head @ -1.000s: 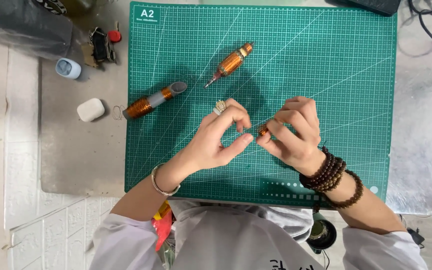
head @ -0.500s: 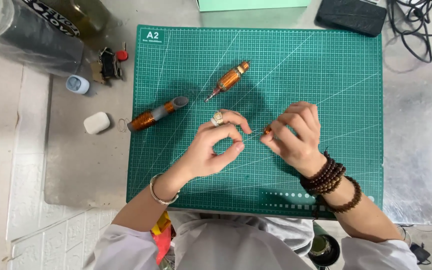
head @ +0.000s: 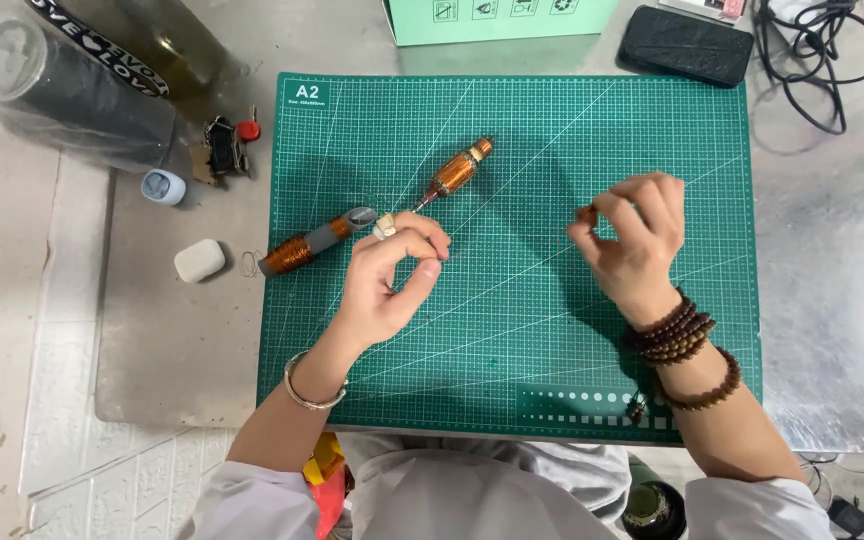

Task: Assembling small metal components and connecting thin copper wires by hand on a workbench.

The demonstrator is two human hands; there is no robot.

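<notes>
We are pinching something tiny in each hand, left hand (head: pixel 389 282) and right hand (head: pixel 630 243) apart above the cutting mat (head: pixel 512 340), keeping fingers clenched steadily.

The person wore a pale, whitish top with loose sleeves ending above the forearms; something red and yellow hung at the front near the left sleeve. The left hand (head: pixel 387 275) carried a pale ring on one finger, and a thin silver bangle (head: pixel 309 385) circled its wrist; behind the right hand (head: pixel 630 240), dark brown wooden beads (head: pixel 674 332) wrapped the wrist in several loops, a looser strand lying further up the forearm.
</notes>
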